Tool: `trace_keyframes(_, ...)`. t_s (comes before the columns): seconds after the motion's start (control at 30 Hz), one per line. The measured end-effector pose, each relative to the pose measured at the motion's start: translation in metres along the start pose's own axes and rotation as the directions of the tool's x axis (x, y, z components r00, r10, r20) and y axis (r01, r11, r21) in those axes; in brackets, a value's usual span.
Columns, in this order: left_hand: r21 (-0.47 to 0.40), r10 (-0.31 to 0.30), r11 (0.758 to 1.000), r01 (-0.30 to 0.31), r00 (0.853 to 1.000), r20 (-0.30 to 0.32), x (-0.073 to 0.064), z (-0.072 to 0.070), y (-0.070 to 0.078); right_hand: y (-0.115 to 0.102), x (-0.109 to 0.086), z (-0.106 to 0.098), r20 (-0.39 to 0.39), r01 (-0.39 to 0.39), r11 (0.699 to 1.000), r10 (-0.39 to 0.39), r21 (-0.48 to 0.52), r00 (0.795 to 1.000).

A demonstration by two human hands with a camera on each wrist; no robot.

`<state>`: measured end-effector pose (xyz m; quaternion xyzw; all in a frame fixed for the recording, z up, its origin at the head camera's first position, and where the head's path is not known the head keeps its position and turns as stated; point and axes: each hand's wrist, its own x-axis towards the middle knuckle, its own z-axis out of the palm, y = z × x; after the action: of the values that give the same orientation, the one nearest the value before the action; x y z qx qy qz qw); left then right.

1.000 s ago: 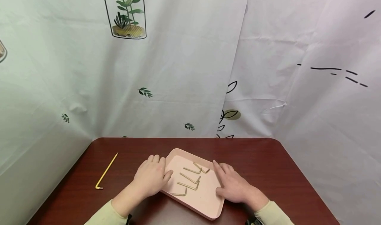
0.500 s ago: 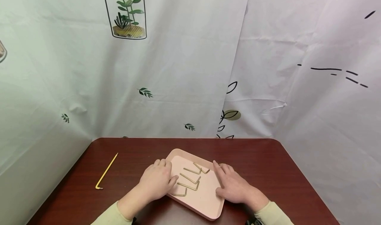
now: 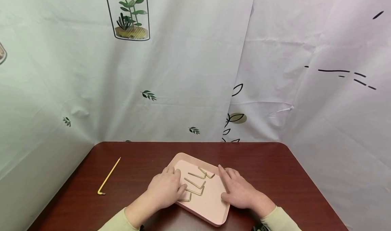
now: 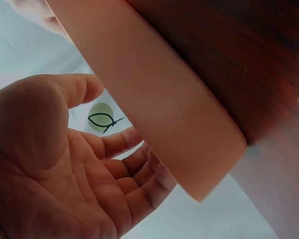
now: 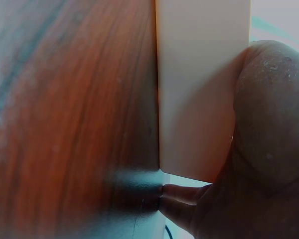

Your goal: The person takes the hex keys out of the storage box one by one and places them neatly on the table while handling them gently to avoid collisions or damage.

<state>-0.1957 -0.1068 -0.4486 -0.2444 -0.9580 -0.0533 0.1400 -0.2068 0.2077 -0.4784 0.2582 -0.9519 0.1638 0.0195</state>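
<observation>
A pale pink tray (image 3: 210, 210) lies slanted on the table and holds several gold-coloured, L-shaped hex keys (image 3: 195, 183). My left hand (image 3: 165, 187) is over the tray's left rim, its thumb above the nearest keys and covering parts of them. In the left wrist view its fingers (image 4: 139, 194) are loosely bent, the tips hidden behind the tray wall, with nothing seen in the palm. On the right side, my right hand (image 3: 239, 190) rests against the tray's edge, fingers extended and thumb over the rim. In the right wrist view two fingertips (image 5: 174, 194) reach beyond the tray's corner, close to the tabletop.
A longer yellow hex key (image 3: 109, 176) lies apart at the left of the dark red-brown table (image 3: 268, 166). Behind and beside the table hangs a white patterned cloth (image 3: 189, 71).
My left hand has slid right and a little nearer from the tray's left edge, further over the tray, now covering more of the nearest keys. Right hand and tray stay put.
</observation>
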Motion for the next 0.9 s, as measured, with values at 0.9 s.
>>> trace_keyframes(0.9, -0.032, 0.06, 0.998, -0.058, 0.996, 0.059, -0.003, 0.011, 0.022, 0.0, 0.001, 0.0, 0.012, -0.012, 1.0, 0.012, 0.003, 1.0)
